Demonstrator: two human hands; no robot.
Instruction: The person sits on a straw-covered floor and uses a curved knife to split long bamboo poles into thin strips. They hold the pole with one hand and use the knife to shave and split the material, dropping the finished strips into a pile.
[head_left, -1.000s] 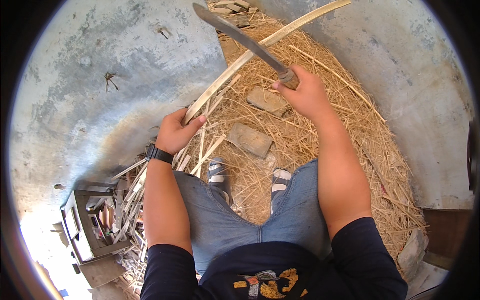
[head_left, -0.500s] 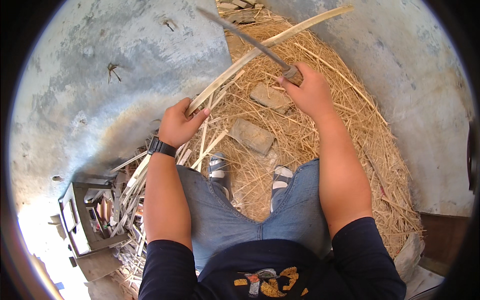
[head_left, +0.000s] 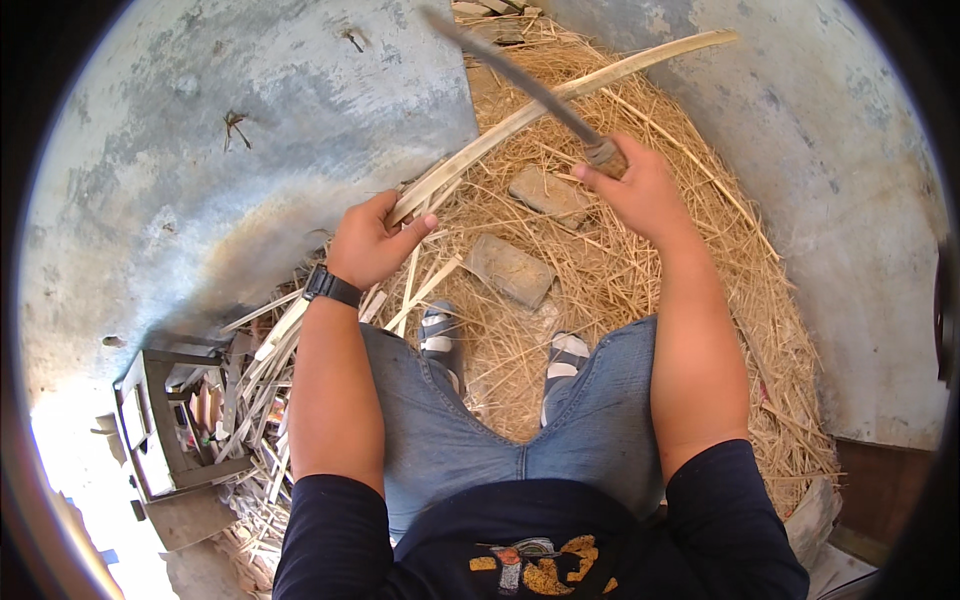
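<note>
My left hand (head_left: 372, 240) is closed round the near end of a long pale strip, seemingly split bamboo (head_left: 560, 98), which slants up to the far right. My right hand (head_left: 640, 190) grips the short handle of a long-bladed knife (head_left: 540, 95). Its dark, narrow blade points to the far left and crosses over the strip in the picture; whether the two touch I cannot tell. The blade's far end is slightly blurred.
Straw-like shavings (head_left: 700, 240) cover the floor. Two bricks (head_left: 510, 270) lie among them between my feet and the strip. A wooden frame (head_left: 170, 420) stands at left beside a heap of pale split strips (head_left: 265, 400). Grey walls (head_left: 250, 90) rise on both sides.
Both hands have shifted slightly right and nearer to me, carrying the bamboo strip and the knife with them. My grips look the same.
</note>
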